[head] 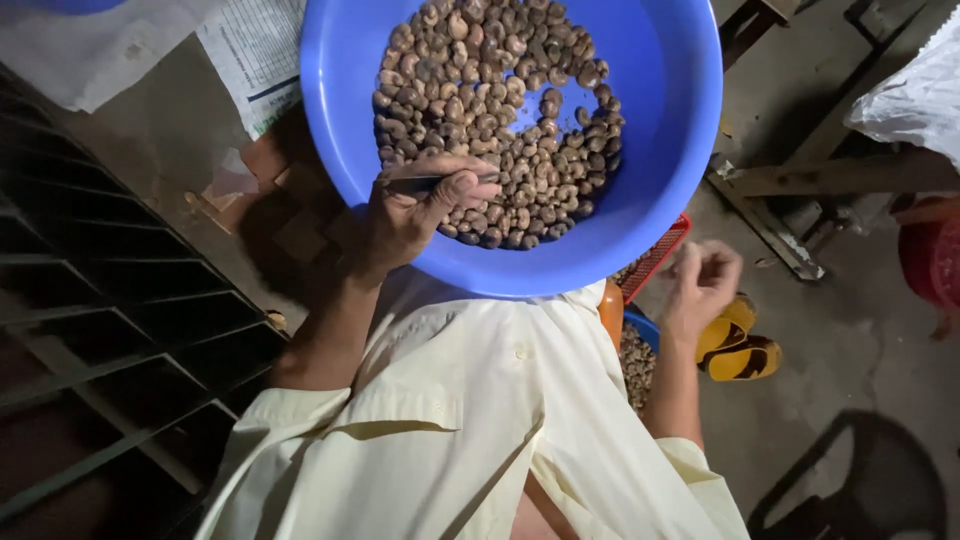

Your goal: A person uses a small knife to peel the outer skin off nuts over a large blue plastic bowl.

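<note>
A big blue plastic basin (pixel 670 120) rests on my lap, holding a heap of brown cashew nuts (pixel 495 110). My left hand (pixel 405 215) sits on the basin's near rim, gripping a thin dark blade (pixel 425 183) that lies across the nuts at the edge of the heap. My right hand (pixel 705 280) hangs lower, outside the basin to its right, with the fingers curled inward. It is blurred, and whether it holds anything cannot be told. My pale yellow shirt (pixel 480 420) fills the lower middle of the view.
Under the basin's right side are a red mesh basket (pixel 665 248) and a small blue bowl with nuts (pixel 638 360). Yellow sandals (pixel 740 345) lie on the concrete floor. A dark metal rack (pixel 100 300) stands left, wooden beams (pixel 830 178) and a white bag (pixel 915 95) right.
</note>
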